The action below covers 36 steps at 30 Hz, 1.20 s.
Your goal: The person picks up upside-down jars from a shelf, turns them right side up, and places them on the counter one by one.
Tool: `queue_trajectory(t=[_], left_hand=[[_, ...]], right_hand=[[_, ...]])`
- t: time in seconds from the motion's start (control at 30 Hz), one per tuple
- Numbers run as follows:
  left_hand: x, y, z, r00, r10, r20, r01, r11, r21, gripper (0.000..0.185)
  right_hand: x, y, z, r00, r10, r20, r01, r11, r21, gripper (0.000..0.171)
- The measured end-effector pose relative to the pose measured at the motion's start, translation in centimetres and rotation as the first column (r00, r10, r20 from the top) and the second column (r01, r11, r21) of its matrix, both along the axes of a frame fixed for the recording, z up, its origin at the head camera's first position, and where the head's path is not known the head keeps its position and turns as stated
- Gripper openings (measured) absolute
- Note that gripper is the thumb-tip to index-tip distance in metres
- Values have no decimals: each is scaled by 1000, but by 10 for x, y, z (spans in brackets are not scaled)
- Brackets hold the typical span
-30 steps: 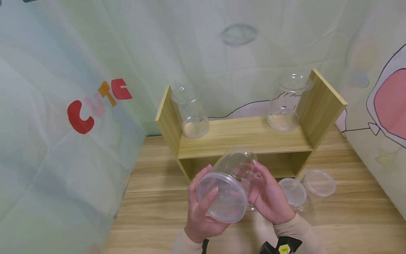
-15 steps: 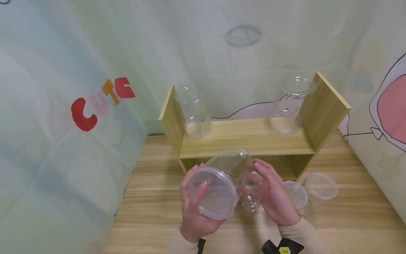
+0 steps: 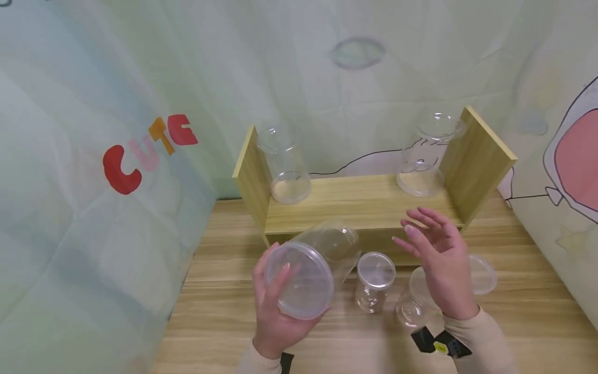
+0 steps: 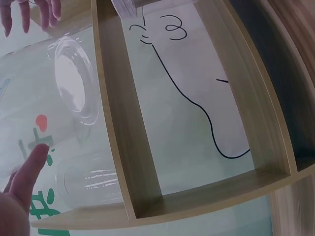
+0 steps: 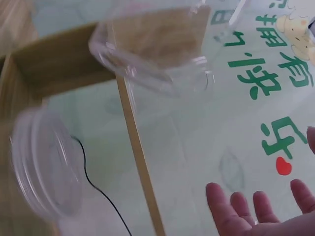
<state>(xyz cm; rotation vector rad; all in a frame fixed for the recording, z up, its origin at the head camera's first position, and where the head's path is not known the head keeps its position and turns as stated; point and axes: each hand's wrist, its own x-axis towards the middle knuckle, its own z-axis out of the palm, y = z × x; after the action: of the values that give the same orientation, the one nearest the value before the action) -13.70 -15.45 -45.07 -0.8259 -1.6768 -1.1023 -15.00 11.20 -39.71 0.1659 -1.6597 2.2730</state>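
Left hand (image 3: 275, 317) has a big clear jar (image 3: 310, 272) gripped lid-end toward us, tipped on its side, lower middle of frame over the bench (image 3: 224, 311). Right hand (image 3: 444, 267) is just hanging open, fingers spread, holding nothing, right of centre. A small lidded jar (image 3: 374, 280) stands between them. Behind is a wooden shelf (image 3: 369, 202) with two more jars on it.

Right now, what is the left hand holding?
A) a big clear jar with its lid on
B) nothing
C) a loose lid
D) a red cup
A: in the head view the left hand grips the big clear jar, lid on and tipped on its side, while the right hand hovers open.
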Motion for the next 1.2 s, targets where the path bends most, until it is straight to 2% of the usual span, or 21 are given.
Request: queue_trajectory(t=[0.1,0.2,0.37,0.47,0.63,0.73,0.87,0.9,0.97,1.0,1.13,1.2], left_hand=[[0,-3,0,1000,11,7,-11,1000,-7,74],[-1,-5,1,1000,20,11,-20,1000,-8,74],[0,-10,4,999,28,19,-28,1000,-4,76],[1,-13,5,999,30,23,-30,1000,1,76],[0,-18,6,999,2,32,-2,1000,-7,78],[0,-22,5,999,-1,40,2,1000,-24,79],[2,-25,6,998,18,57,-15,999,-52,78],[2,-26,5,997,23,67,-19,998,-60,78],[3,-27,2,995,29,94,-22,997,-71,77],[4,-28,0,993,34,111,-25,997,-76,78],[3,-32,-10,980,54,190,-33,993,-115,80],[2,-35,-15,970,73,230,-40,988,-147,82]], right_hand=[[-4,12,7,994,-56,-92,58,998,19,42],[-9,27,13,975,-123,-183,128,992,16,44],[-20,50,18,911,-243,-333,271,962,39,45],[-26,60,18,878,-254,-406,288,957,24,45],[-33,75,21,845,-274,-459,323,946,29,44],[-36,82,23,823,-329,-463,430,893,130,43],[-43,93,28,770,-423,-477,590,755,284,46],[-45,96,28,765,-434,-476,602,745,288,48],[-49,102,29,764,-433,-478,617,708,344,51],[-51,105,29,776,-426,-466,607,703,369,52],[-57,114,31,843,-366,-394,524,722,451,56],[-60,116,32,869,-355,-346,487,741,462,53]])
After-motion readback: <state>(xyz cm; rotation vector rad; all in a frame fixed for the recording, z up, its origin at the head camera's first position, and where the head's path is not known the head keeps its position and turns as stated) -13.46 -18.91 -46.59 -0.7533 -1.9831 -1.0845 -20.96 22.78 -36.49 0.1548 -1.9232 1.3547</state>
